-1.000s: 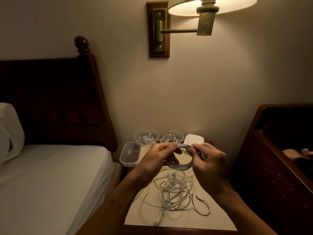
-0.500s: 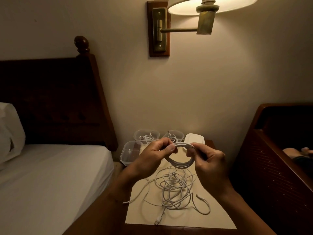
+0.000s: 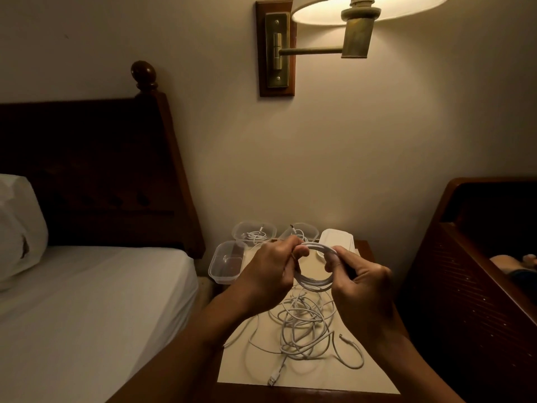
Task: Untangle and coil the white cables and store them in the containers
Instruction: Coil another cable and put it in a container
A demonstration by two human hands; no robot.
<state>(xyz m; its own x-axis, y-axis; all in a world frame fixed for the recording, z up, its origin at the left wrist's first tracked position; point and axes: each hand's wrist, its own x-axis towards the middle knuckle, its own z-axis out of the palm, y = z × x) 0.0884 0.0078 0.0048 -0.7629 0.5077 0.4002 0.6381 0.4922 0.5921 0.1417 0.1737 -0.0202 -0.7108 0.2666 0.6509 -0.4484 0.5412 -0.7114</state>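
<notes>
Head view. Above the counter (image 3: 366,251): a coiled white cable (image 3: 315,283), held clear of the surface and clamped from both sides. Left hand (image 3: 266,276) pinching the left of the ring between thumb and curled fingers; right hand (image 3: 363,289) gripping the right of it; the two hands close together, separated only by the ring's open middle. Judged as the closing part of coiling this cable, with storing not yet done. Recommended: hold the turns flat and stacked under one thumb, tuck the free end alongside the ring without pulling tight, avoid sharp bends near the plug, then lower the ring level into the empty clear container (image 3: 225,266) at the near left of the group. Free end of the held cable not made out, hidden by fingers or lost in the dim light. Below the hands, on a pale sheet (image 3: 250,370): a loose tangle of white cables (image 3: 302,324), thin, round in section, smooth and limp, loops overlapping many times, with a flat metal USB plug (image 3: 272,380) trailing at the near edge. Risk judged: a dangling end catching the tangle during the move. Behind: left clear tub (image 3: 240,229) and middle clear tub (image 3: 313,229), thin-walled plastic, rounded at the corners, each with a small white coil inside. Just to their right, a white lidded container (image 3: 337,239), matte, a rounded rectangle. Counter of dark polished wood.
</notes>
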